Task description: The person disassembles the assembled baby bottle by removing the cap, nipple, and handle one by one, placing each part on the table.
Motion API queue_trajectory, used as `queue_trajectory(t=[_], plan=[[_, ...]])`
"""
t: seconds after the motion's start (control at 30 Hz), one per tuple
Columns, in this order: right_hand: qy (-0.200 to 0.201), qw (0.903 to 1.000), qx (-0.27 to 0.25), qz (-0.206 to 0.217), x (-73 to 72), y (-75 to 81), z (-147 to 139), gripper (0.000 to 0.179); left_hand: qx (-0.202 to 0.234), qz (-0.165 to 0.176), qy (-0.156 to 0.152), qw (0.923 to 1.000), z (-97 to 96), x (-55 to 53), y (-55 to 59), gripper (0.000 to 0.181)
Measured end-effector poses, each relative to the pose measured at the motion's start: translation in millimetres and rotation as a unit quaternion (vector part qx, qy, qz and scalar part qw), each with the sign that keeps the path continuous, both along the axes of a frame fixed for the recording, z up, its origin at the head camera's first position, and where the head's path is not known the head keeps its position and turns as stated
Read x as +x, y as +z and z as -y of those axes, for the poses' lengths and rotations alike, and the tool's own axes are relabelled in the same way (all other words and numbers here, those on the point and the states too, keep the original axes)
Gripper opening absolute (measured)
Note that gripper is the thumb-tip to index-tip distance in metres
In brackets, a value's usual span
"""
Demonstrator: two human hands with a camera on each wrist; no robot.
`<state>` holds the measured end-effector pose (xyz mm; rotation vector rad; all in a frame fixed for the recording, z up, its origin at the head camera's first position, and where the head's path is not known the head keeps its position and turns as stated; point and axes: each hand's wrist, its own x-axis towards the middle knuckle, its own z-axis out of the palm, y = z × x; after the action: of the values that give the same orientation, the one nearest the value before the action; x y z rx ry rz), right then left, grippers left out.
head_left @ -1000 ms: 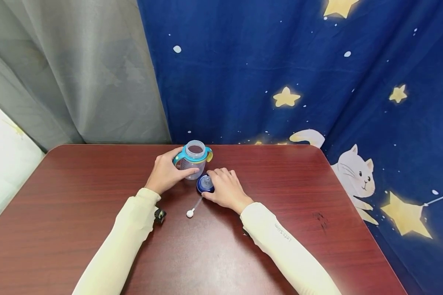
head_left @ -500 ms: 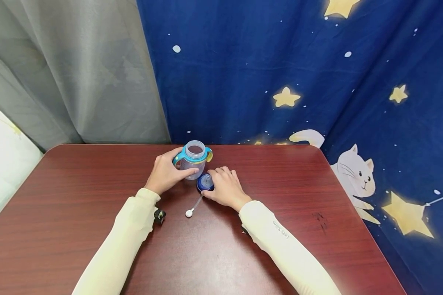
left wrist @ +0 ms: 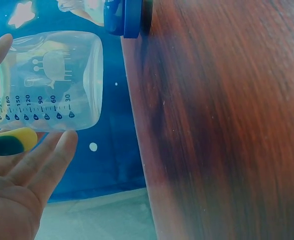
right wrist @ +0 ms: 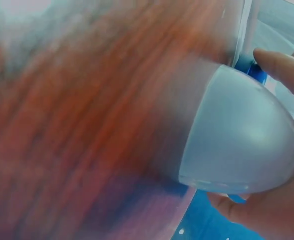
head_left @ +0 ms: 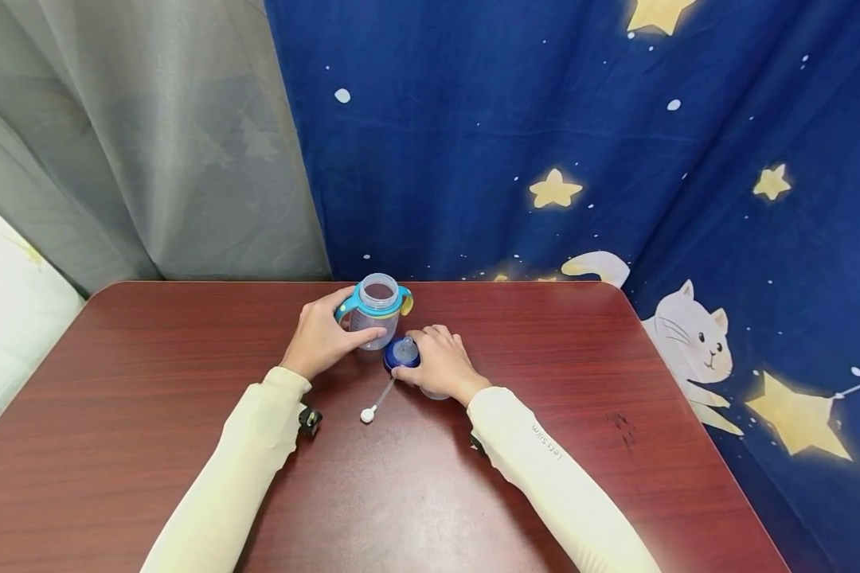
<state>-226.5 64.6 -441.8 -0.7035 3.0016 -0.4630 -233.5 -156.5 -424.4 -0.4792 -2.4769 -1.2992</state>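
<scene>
Holds a clear bottle point(head_left: 376, 328) upright in the left hand point(head_left: 320, 334), clamped between the thumb on the near side and the fingers round behind, by one of two turquoise and yellow handles point(head_left: 406, 301). Has the bottle's open mouth facing up, over the far half of the reddish-brown table point(head_left: 373, 493), near the back edge. Shows, in the left wrist view, the bottle's base raised clear of the tabletop, with a dark measuring scale point(left wrist: 32, 107) and a pale animal print point(left wrist: 49, 67) on the wall.

Grips a blue collar point(head_left: 390, 364) in the right hand point(head_left: 440, 366), with thumb and fingers curled round the right side, just in front of the bottle and slightly right of it. Points a clear teat point(head_left: 405, 348) upward from the collar; trails a thin straw point(head_left: 385, 391) toward the near left, ending in a white weight point(head_left: 367, 415). Shelters a translucent dome cap point(right wrist: 241, 130) under the right palm, wide rim toward the tabletop; cannot tell whether gripped or only covered. Keeps the two hands apart, near each other.

Wears pale yellow sleeves point(head_left: 258, 446). Hangs behind the table a blue curtain point(head_left: 437, 119) with yellow stars point(head_left: 555, 189) and a white cat point(head_left: 695, 338), beside a grey curtain point(head_left: 165, 143)
</scene>
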Motion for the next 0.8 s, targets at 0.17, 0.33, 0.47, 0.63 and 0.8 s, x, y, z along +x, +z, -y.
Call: queue_trajectory(t=[0.17,0.33,0.47,0.63,0.8], plan=[[0.003,1.0000,-0.002,0.002,-0.4,2.6,-0.9,0.068,-0.002,-0.004,-0.001,1.0000,-0.2,-1.1,-0.1,0.073],[0.000,0.9999,-0.013,-0.001,-1.2,7.3,-4.4,0.071,-0.004,-0.005,-0.004,1.0000,-0.7,-1.4,0.7,0.074],[-0.013,0.9987,-0.049,-0.003,-2.5,15.8,-9.4,0.077,-0.002,-0.003,-0.007,1.0000,-1.3,-0.8,1.6,0.074],[-0.038,0.9925,-0.114,-0.021,-2.9,30.6,-14.3,0.087,-0.001,-0.009,-0.009,0.9999,-2.0,-0.7,2.2,0.073],[-0.044,0.9802,-0.181,-0.068,-2.2,39.5,-15.9,0.086,-0.006,-0.025,-0.017,0.9995,-4.3,0.8,3.1,0.073]])
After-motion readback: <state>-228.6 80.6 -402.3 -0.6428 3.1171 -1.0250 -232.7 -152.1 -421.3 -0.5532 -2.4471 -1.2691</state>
